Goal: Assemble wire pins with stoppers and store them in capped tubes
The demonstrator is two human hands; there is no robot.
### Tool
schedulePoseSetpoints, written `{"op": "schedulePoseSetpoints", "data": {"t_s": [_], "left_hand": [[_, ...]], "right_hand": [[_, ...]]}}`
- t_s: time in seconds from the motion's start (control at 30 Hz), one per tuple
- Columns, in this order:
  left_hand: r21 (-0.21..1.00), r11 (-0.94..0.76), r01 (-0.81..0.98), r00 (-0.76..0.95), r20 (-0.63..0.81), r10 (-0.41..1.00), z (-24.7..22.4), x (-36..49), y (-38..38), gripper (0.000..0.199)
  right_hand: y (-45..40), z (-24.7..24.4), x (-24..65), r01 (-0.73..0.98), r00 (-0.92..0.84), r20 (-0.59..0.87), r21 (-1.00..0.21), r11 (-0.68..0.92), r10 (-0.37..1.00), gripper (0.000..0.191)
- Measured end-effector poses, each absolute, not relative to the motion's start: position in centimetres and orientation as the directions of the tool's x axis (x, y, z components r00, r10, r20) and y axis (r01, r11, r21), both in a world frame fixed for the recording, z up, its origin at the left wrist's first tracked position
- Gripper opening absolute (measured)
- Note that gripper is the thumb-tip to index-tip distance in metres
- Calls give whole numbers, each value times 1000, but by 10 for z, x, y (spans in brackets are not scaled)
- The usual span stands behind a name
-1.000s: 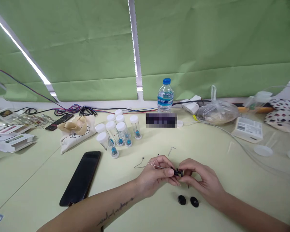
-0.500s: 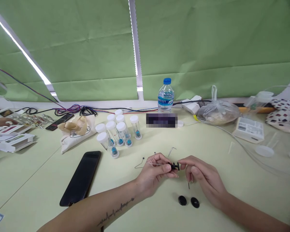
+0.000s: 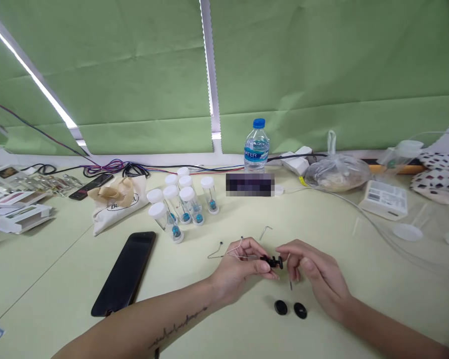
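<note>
My left hand [image 3: 239, 267] pinches a small black part [image 3: 273, 262] between thumb and fingers; it has a disc-like end facing right. Two thin bent wires [image 3: 214, 257] with dark tips stick out to the left around the same hand. Close to the disc end, my right hand [image 3: 318, 271] has its index finger stretched towards the part, with a small gap between. Its other fingers are curled in, and a thin metal rod [image 3: 291, 285] pokes out below them, seemingly held there. Two black round discs [image 3: 281, 307] lie on the table below the hands.
A small L-shaped metal rod [image 3: 265, 232] lies beyond my hands. Several clear tubes with white caps [image 3: 157, 210] stand left of centre, near a phone [image 3: 123, 274] and a cloth pouch [image 3: 117, 209]. A water bottle [image 3: 257, 147] and a plastic bag [image 3: 336, 172] stand at the back.
The black part has tilted slightly, its disc end now lower and further right. My right index finger has come away from the disc. The view has shifted a little.
</note>
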State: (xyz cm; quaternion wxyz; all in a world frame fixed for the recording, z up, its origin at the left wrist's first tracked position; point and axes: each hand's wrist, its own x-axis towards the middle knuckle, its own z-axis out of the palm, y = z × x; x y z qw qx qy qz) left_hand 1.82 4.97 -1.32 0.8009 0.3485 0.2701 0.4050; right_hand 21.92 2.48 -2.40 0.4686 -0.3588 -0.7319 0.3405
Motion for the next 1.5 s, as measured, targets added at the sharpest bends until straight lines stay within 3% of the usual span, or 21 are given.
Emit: {"op": "schedulePoseSetpoints", "data": {"t_s": [1.5], "left_hand": [[800,419,-429,535,-149,832,-14,18,50,31]], "right_hand": [[25,-17,216,267,-265,395,-847,460,880,39]]}}
